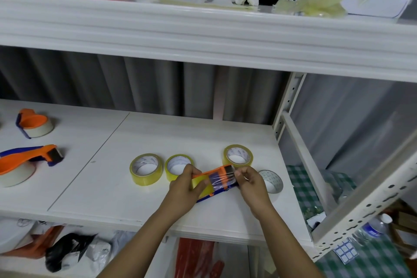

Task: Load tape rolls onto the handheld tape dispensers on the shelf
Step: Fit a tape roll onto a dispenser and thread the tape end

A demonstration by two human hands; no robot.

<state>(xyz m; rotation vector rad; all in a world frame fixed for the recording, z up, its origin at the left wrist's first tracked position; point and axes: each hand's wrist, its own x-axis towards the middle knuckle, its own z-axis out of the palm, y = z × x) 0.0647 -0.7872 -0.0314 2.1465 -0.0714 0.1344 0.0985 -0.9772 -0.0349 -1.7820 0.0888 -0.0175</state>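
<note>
1. Two hands work over the white shelf board, holding one orange-and-blue tape dispenser at about 6 o'clock of the board, just above its surface.
2. Left hand: fingers and thumb curled round the dispenser's roll end, where a yellow tape roll sits in the frame.
3. Right hand: fingertips pinching a strip of clear tape at the dispenser's head end; the strip lies wrinkled across the blue body.
4. Loose yellow roll, lying flat at 9 o'clock of the left hand, apart from it.
5. Second loose yellow roll, flat, just beside the first and partly hidden behind the left hand's fingers.
6. Third loose yellow roll, flat, at 12 o'clock of the right hand, just behind the dispenser's head.
7. Pale roll, flat, at 3 o'clock of the right hand, partly covered by it.
8. Loaded dispenser with a whitish roll, at the board's 9 o'clock edge, lying on its side.
9. Another loaded dispenser, at 10 o'clock, well apart from the hands.
10. Upper shelf, at 12 o'clock, carrying crumpled yellowish plastic and papers.
</note>
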